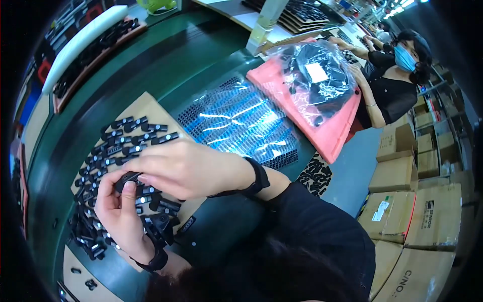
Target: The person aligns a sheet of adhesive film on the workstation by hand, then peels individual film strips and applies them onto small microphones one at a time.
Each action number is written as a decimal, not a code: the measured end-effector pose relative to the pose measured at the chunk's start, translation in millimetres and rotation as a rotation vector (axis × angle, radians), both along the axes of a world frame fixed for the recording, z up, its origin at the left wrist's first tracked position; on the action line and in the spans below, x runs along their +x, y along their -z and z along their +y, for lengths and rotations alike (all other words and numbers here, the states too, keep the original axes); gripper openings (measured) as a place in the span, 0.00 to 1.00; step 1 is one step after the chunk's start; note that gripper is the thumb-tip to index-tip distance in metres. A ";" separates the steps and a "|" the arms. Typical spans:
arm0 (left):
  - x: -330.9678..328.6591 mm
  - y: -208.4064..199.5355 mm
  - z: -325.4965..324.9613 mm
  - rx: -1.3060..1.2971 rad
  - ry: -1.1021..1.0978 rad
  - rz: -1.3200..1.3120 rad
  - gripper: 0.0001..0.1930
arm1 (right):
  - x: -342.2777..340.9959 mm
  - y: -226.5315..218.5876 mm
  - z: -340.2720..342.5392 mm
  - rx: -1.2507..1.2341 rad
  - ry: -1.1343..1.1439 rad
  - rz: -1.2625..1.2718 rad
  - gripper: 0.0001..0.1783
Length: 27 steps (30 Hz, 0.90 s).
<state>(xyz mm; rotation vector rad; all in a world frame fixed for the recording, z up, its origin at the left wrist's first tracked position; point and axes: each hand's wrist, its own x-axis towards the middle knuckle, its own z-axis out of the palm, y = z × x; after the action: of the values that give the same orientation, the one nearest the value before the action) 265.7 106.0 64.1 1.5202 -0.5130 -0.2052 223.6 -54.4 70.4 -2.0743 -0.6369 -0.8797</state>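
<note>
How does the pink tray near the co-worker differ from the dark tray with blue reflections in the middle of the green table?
The pink tray is plain and smooth; the dark tray is a grid of small cells that glints blue. The pink tray carries a clear plastic bag of black parts; the dark tray has nothing lying on top. A co-worker's hand touches the bag on the pink tray; nobody touches the dark tray. Both lie flat on the green table.

The small black part (128,177) is mostly hidden between both hands' fingers (132,187) — its shape cannot be told.
</note>
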 end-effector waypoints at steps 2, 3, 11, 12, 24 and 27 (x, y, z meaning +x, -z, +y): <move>4.6 2.7 -0.3 0.008 -0.040 -0.085 0.07 | -3.5 -0.2 0.8 -0.049 0.076 -0.037 0.16; 5.7 2.1 4.8 0.010 -0.044 -0.091 0.08 | -4.4 -3.7 4.4 -0.059 0.046 0.018 0.16; 10.9 -6.4 12.4 0.179 -0.156 -0.083 0.10 | 21.5 3.5 5.9 0.012 -0.097 -0.009 0.14; 11.6 -7.1 14.7 0.226 -0.163 -0.086 0.11 | 28.0 3.5 3.8 0.025 -0.147 0.004 0.13; -7.3 -32.2 21.0 0.120 -0.371 -0.188 0.13 | 205.1 107.4 -152.2 -0.503 0.594 0.699 0.14; -4.4 -33.6 27.3 0.069 -0.367 -0.117 0.11 | 195.3 108.0 -166.5 -0.523 0.664 0.768 0.20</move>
<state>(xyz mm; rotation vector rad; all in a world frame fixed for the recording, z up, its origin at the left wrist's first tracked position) 261.3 133.3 97.8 1.6708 -0.3122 0.1530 418.8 -220.9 -37.6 -2.9053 0.2989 -0.1622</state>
